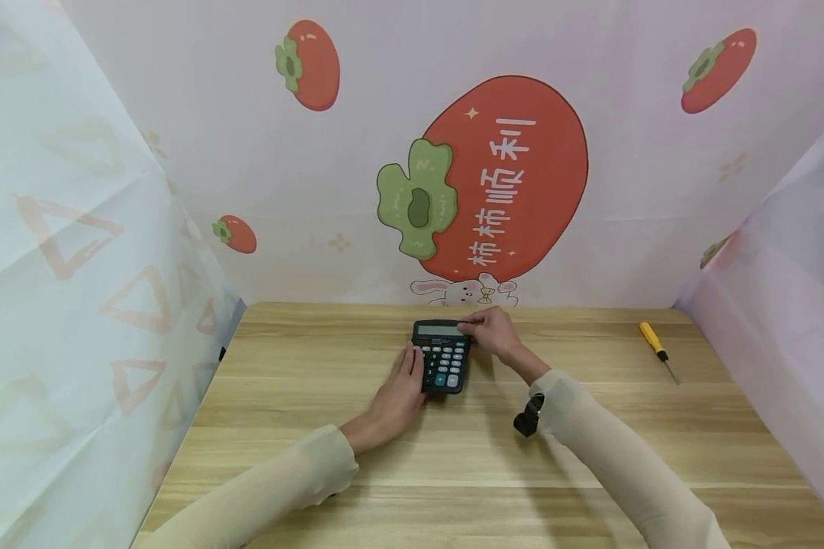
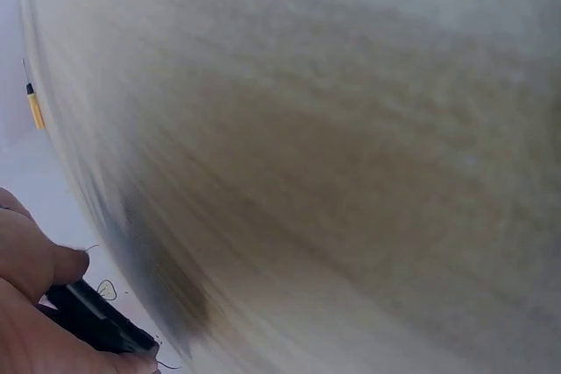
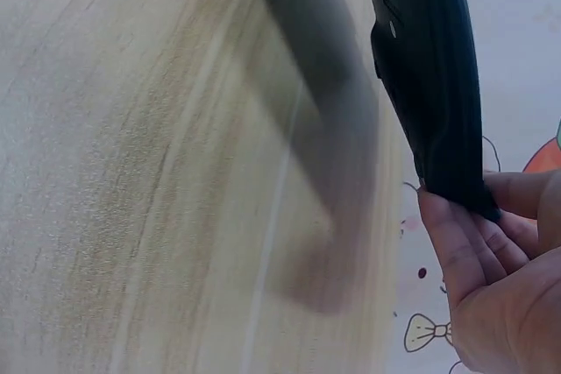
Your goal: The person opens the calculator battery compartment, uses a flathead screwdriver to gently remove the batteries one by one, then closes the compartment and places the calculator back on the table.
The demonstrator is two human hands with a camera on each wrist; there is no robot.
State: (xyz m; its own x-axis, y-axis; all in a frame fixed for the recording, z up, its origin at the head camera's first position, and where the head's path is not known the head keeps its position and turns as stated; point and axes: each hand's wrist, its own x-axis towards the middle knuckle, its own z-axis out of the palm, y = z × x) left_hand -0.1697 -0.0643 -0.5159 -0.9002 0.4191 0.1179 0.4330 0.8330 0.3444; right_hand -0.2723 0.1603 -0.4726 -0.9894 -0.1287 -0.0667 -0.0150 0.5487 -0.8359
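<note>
A black calculator [image 1: 442, 357] with a grey screen and pale keys is held off the wooden table, its face toward the head camera. My left hand [image 1: 400, 389] grips its left edge, fingers lying over the front. At its upper right corner my right hand [image 1: 496, 334] pinches the edge between thumb and fingers. The right wrist view shows the calculator [image 3: 429, 76] edge-on, with its shadow on the tabletop and the right fingers [image 3: 465, 251] at one end. In the left wrist view only part of the calculator [image 2: 101, 321] shows beside the left hand [image 2: 35, 304].
A screwdriver [image 1: 654, 341] with a yellow handle lies toward the back right of the wooden table [image 1: 302, 358]. Behind the table stands a cloth backdrop [image 1: 632, 229] printed with persimmons. A black wrist strap [image 1: 529, 415] hangs at the right cuff.
</note>
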